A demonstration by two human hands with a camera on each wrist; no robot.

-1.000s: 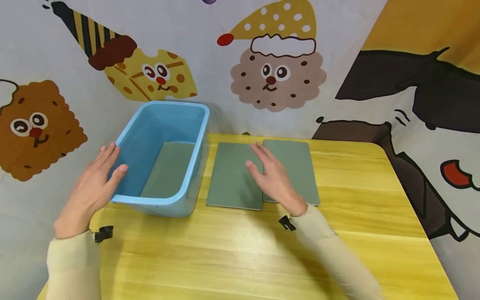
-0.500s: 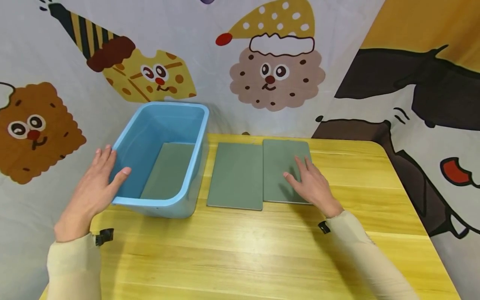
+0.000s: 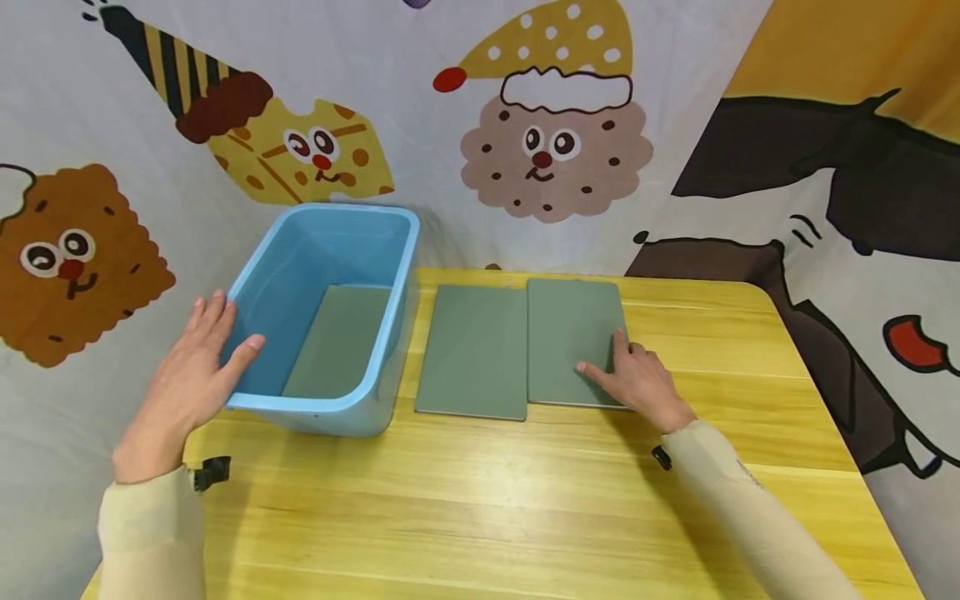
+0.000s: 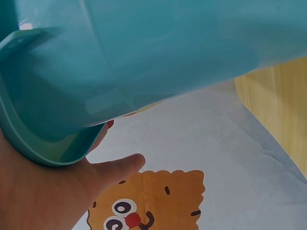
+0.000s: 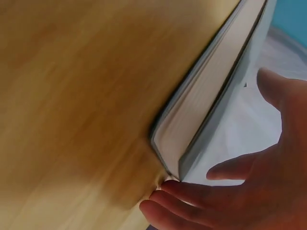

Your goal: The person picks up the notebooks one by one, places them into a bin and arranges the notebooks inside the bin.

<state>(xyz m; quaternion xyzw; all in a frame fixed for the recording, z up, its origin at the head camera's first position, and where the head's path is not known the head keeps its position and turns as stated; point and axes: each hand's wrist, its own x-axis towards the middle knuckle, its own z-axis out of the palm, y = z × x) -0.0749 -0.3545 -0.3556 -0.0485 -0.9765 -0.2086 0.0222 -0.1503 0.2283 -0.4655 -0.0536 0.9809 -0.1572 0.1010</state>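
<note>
At the near left side of a light blue plastic bin [image 3: 352, 242], my left hand [image 3: 187, 375] rests against the rim, fingers straight and thumb over the inside. The left wrist view shows the rim against the palm. My right hand [image 3: 645, 387] lies at the right edge of a grey-green hardcover book [image 3: 566, 333], thumb over its cover. Up close, the page edges of this book [image 5: 192, 115] show, and lower fingertips touch the table by its corner. A matching book [image 3: 472, 350] lies flat to its left. Another grey-green cover [image 3: 341, 333] lies on the bin's floor.
The yellow wood-grain table [image 3: 465, 500] runs to a rounded far right corner. Behind it hangs a white cloth [image 3: 442, 167] printed with cartoon biscuits. The bin stands at the table's left, close to the cloth.
My right hand has moved right, from over the seam between the two books to the right book's right edge, and lowered. The left hand, bin and books look nearly unmoved.
</note>
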